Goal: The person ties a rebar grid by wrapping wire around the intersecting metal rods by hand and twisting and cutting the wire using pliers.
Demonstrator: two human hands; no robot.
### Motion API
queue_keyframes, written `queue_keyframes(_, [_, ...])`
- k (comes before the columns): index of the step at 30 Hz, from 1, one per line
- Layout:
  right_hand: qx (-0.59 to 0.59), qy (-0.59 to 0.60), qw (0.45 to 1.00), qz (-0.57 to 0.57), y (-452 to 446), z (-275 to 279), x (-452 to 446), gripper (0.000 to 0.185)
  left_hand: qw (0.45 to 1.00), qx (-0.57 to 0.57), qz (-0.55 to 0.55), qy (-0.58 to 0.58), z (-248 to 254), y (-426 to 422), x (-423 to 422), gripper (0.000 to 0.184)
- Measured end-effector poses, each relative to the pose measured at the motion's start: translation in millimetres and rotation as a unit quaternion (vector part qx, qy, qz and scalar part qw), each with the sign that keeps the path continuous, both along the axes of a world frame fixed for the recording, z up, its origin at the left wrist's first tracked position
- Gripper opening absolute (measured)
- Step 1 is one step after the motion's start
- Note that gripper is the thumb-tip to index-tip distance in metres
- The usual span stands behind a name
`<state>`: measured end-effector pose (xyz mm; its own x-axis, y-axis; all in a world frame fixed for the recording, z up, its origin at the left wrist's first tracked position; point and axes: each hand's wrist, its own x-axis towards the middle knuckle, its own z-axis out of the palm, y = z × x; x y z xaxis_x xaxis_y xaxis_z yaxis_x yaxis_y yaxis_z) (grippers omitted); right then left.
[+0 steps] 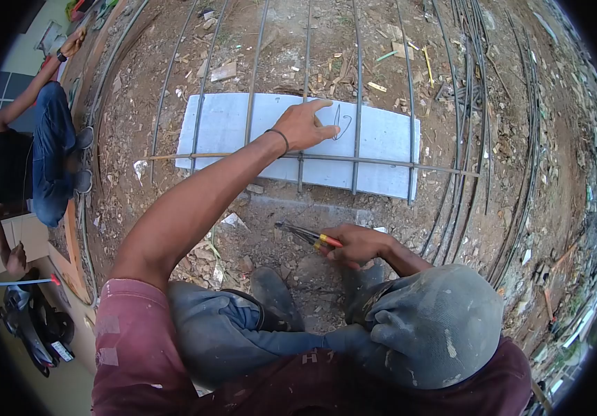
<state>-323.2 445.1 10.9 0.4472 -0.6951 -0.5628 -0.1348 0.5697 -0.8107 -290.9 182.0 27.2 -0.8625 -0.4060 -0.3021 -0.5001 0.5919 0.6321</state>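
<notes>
My left hand (pixel 303 126) reaches over a white board (pixel 225 128), thumb and index finger spread apart with nothing visible between them. Just beyond its fingertips is a thin dark loop (pixel 342 126), either bent wire or a mark on the board; I cannot tell which. Several parallel steel bars (pixel 358 69) cross above the board, and a single crossbar (pixel 381 162) runs sideways over its near part. Lower down, my right hand (pixel 361 245) is closed around pliers (pixel 326 240) with red and yellow handles. Their dark end points left, and thin dark strands seem to lie alongside.
More long steel bars (pixel 475 76) lie on the littered dirt at right. At left sits another person (pixel 52 145) in jeans beside a wooden edge (pixel 73 243). A motorcycle (pixel 35 322) stands at lower left. My boots (pixel 274 298) are close below the pliers.
</notes>
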Motion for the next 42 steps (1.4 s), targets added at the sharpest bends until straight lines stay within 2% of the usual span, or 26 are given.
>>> queue_keyframes(2, [0.002, 0.018, 1.0, -0.009, -2, 0, -2, 0.015, 0.999, 0.015, -0.003, 0.048, -3, -1, -7, 0.044])
queue_keyframes(4, [-0.075, 0.128, 0.989, 0.011, 5, -8, -7, 0.019, 0.98, 0.193, 0.024, -0.037, -3, -7, -18, 0.037])
queue_keyframes(5, [-0.071, 0.13, 0.989, 0.007, 10, -19, -7, 0.019, 0.98, 0.196, 0.019, -0.036, -5, -8, -18, 0.037])
queue_keyframes(7, [-0.113, 0.281, 0.941, 0.15, 18, -36, -8, 0.025, 0.943, 0.322, 0.079, -0.034, -1, -10, -14, 0.03])
queue_keyframes(8, [-0.111, 0.282, 0.942, 0.147, 24, -37, -12, 0.025, 0.922, 0.378, 0.084, -0.02, 3, -12, -10, 0.031])
queue_keyframes(9, [-0.129, 0.254, 0.954, 0.097, 26, -29, -17, 0.029, 0.922, 0.378, 0.08, -0.02, 10, -12, -3, 0.031])
queue_keyframes(10, [-0.147, 0.227, 0.962, 0.047, 26, -18, -24, 0.033, 0.888, 0.452, 0.081, 0.007, 20, -11, 5, 0.031])
queue_keyframes(11, [-0.17, 0.25, 0.953, 0.018, 24, -6, -37, 0.032, 0.848, 0.523, 0.083, 0.032, 28, -7, 13, 0.031])
queue_keyframes(12, [-0.192, 0.272, 0.943, -0.01, 18, 9, -54, 0.031, 0.848, 0.523, 0.081, 0.029, 36, -4, 21, 0.031])
queue_keyframes(13, [-0.119, 0.214, 0.956, -0.16, 14, 23, -68, 0.03, 0.823, 0.561, 0.078, 0.04, 42, -2, 29, 0.032])
queue_keyframes(14, [-0.045, 0.149, 0.939, -0.305, 9, 35, -81, 0.031, 0.798, 0.596, 0.074, 0.051, 47, 2, 34, 0.033])
queue_keyframes(15, [-0.056, 0.06, 0.879, -0.471, 3, 43, -89, 0.031, 0.8, 0.593, 0.071, 0.049, 51, 7, 37, 0.033])
queue_keyframes(16, [-0.152, 0.103, 0.822, -0.538, -4, 49, -96, 0.03, 0.803, 0.59, 0.071, 0.038, 55, 13, 40, 0.032])
queue_keyframes(17, [-0.155, 0.102, 0.821, -0.539, -10, 56, -97, 0.03, 0.806, 0.587, 0.071, 0.028, 58, 18, 43, 0.032])
queue_keyframes(19, [-0.297, 0.255, 0.766, -0.51, -26, 71, -92, 0.029, 0.807, 0.586, 0.063, 0.023, 59, 26, 45, 0.032])
queue_keyframes(20, [-0.271, 0.23, 0.797, -0.488, -32, 77, -87, 0.026, 0.798, 0.598, 0.065, 0.027, 61, 30, 45, 0.031])
queue_keyframes(23, [-0.284, 0.3, 0.785, -0.461, -38, 53, -73, 0.02, 0.78, 0.62, 0.077, 0.037, 62, 33, 48, 0.026])
queue_keyframes(25, [-0.264, 0.259, 0.784, -0.499, -38, 49, -70, 0.013, 0.774, 0.627, 0.08, 0.049, 63, 32, 47, 0.023])
queue_keyframes(27, [-0.223, 0.179, 0.796, -0.533, -34, 50, -69, 0.01, 0.739, 0.655, 0.14, 0.076, 61, 37, 50, 0.018])
queue_keyframes(28, [-0.239, 0.19, 0.792, -0.528, -34, 49, -69, 0.009, 0.715, 0.679, 0.144, 0.083, 60, 39, 52, 0.016])
queue_keyframes(31, [-0.221, 0.129, 0.793, -0.553, -31, 54, -66, 0.009, 0.681, 0.714, 0.134, 0.095, 63, 44, 52, 0.02])
queue_keyframes(32, [-0.224, 0.13, 0.791, -0.554, -30, 53, -66, 0.009, 0.683, 0.712, 0.132, 0.095, 66, 47, 51, 0.02])
queue_keyframes(34, [-0.203, 0.045, 0.781, -0.589, -29, 53, -69, 0.009, 0.748, 0.647, 0.072, 0.128, 76, 54, 49, 0.029])
queue_keyframes(35, [-0.207, 0.046, 0.779, -0.59, -30, 56, -72, 0.009, 0.75, 0.646, 0.069, 0.129, 79, 54, 47, 0.029])
queue_keyframes(37, [-0.124, -0.091, 0.77, -0.619, -29, 59, -73, 0.009, 0.841, 0.514, 0.031, 0.167, 80, 57, 48, 0.037])
queue_keyframes(42, [-0.049, -0.214, 0.75, -0.624, -36, 51, -53, 0.006, 0.868, 0.447, 0.102, 0.191, 76, 74, 40, 0.035])
